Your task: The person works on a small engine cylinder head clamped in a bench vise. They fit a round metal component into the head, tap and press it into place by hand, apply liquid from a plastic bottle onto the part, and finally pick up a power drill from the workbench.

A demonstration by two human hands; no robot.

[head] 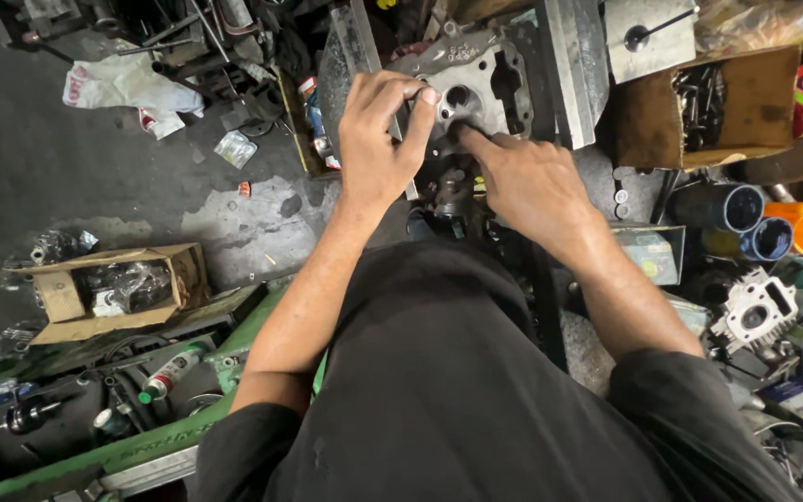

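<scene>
Below, both hands, left hand [378, 130] gripping and right hand [522, 181] fingertip-pressing, meet a grey engine casting [480, 79] above stained concrete floor [67, 177].

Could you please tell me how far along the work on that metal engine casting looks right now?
The grey engine casting is stripped bare on the bench, bores open. The left hand pinches its edge; the right hand presses a fingertip beside the round bore. Nothing is fitted yet: loose valves fill the cardboard box, untouched.

Grey cast-metal engine part [487, 79]: flat face upward, with one round bore near the centre and several irregular openings. Surface dull and grimy. It rests on the workbench, directly ahead of the person.
</scene>
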